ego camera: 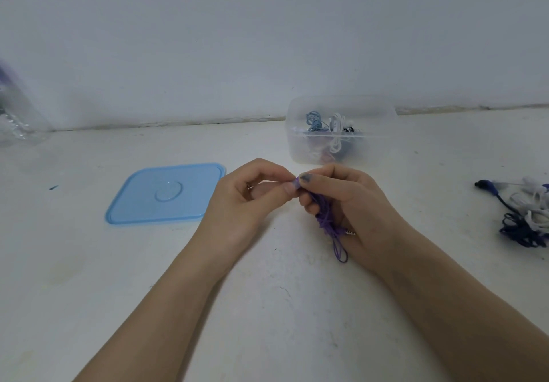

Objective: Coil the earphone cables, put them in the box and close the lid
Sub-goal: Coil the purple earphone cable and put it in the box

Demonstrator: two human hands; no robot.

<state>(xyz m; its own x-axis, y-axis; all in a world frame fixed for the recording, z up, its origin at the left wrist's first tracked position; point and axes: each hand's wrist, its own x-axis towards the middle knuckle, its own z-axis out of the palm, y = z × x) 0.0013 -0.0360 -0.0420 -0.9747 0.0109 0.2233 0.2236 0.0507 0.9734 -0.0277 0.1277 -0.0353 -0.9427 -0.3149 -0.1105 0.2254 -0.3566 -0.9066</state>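
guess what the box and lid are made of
Box: likely frosted, translucent plastic; the coiled earphones inside show blurred through its wall. Lid: likely glossy blue plastic, slightly see-through, with a moulded rim and a raised ring at its centre.

— From my screen, the box (341,132) stands open-topped just beyond the hands; I see nothing above its rim, though blue and white cables already fill part of it.

— And to the sides?

— The blue lid (166,193) lies flat on the table (89,292) to the left, touching nothing, with bare surface all round it. On the right edge a tangle of dark blue and white earphones (523,218) takes up that corner. Between that tangle and the box I see an open strip of tabletop.
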